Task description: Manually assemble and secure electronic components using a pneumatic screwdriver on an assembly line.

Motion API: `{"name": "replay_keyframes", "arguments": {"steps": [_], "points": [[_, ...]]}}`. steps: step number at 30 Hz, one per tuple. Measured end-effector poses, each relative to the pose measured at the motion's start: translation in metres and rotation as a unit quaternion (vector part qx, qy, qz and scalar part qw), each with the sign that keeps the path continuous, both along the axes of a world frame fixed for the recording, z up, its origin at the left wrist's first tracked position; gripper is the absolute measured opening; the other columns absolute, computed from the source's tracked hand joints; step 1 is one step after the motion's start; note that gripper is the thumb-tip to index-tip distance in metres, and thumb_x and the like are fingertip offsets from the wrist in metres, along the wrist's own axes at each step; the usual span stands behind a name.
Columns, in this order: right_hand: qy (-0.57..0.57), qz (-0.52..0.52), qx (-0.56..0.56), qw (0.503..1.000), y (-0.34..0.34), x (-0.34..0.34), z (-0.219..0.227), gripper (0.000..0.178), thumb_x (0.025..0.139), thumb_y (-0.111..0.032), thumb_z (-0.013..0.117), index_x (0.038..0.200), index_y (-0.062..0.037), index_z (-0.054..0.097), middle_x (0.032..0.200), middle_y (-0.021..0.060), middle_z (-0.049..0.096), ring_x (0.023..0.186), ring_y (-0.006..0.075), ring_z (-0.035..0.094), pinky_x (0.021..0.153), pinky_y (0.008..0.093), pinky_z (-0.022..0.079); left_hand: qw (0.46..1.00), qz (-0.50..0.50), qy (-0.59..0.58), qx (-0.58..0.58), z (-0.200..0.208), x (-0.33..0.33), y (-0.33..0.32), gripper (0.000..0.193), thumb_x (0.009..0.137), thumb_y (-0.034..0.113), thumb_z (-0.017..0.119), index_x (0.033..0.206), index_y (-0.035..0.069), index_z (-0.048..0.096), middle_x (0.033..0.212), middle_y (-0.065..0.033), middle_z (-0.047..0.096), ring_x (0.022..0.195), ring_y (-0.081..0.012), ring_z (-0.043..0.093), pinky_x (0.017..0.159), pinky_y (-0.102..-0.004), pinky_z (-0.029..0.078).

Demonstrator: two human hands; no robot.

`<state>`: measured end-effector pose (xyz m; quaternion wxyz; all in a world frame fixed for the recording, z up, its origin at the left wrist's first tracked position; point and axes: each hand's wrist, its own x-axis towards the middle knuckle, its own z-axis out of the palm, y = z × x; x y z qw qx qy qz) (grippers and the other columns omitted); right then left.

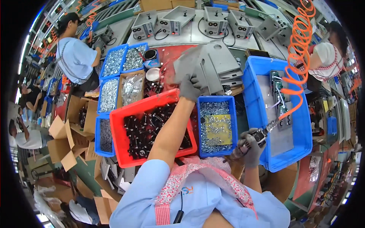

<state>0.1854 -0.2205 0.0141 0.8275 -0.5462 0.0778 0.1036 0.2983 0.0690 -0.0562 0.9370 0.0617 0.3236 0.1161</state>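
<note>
My left hand (190,88), in a grey glove, reaches over the red bin with its fingers closed on the near edge of a thin grey metal panel (188,62). The panel looks slightly blurred beside a stack of bent grey metal panels (222,62). My right hand (251,149), also gloved, is wrapped round an air screwdriver (259,136) at the left rim of the large blue bin (270,161). An orange coiled hose (300,49) runs up from the tool. Between my hands stands a blue bin (234,125) of small metal nuts with a yellow piece among them.
The red bin (118,146) holds black parts. Blue bins of metal hardware (109,95) and a cup (151,55) stand at left. Circuit boards (279,95) lie in the large blue bin. Grey device boxes (171,24) line the far side. Co-workers (76,57) sit either side.
</note>
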Motion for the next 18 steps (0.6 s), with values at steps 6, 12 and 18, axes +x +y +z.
{"name": "replay_keyframes", "arguments": {"steps": [6, 12, 18], "points": [[-0.086, 0.162, 0.012, 0.983, 0.047, 0.013, 0.024, 0.019, 0.078, -0.002, 0.057, 0.097, 0.0004, 0.053, 0.075, 0.0109, 0.061, 0.054, 0.0109, 0.057, 0.045, 0.0233, 0.045, 0.94, -0.045, 0.025, 0.337, 0.032, -0.087, -0.064, 0.023, 0.095, 0.032, 0.051, 0.1, 0.009, 0.053, 0.065, 0.0018, 0.053, 0.045, -0.0065, 0.04, 0.04, -0.0203, 0.03], [-0.041, 0.172, -0.046, 0.983, 0.067, 0.027, 0.006, 0.033, 0.079, -0.01, 0.061, 0.11, 0.0013, 0.053, 0.075, 0.0095, 0.062, 0.059, 0.0166, 0.061, 0.053, 0.0284, 0.051, 0.688, -0.066, 0.063, 0.72, 0.002, -0.166, -0.106, 0.028, 0.093, 0.028, 0.055, 0.11, 0.006, 0.055, 0.071, -0.0092, 0.06, 0.051, -0.0179, 0.052, 0.049, -0.0278, 0.042], [0.074, 0.2, 0.113, 0.97, 0.059, 0.024, -0.008, 0.032, 0.079, -0.014, 0.057, 0.107, -0.0003, 0.052, 0.075, 0.0119, 0.061, 0.056, 0.0201, 0.06, 0.05, 0.0314, 0.049, 0.493, -0.118, -0.032, 0.861, -0.026, -0.214, -0.112, 0.028, 0.077, 0.022, 0.068, 0.1, 0.011, 0.058, 0.078, -0.0108, 0.059, 0.066, -0.0307, 0.061, 0.055, -0.0409, 0.047]]}}
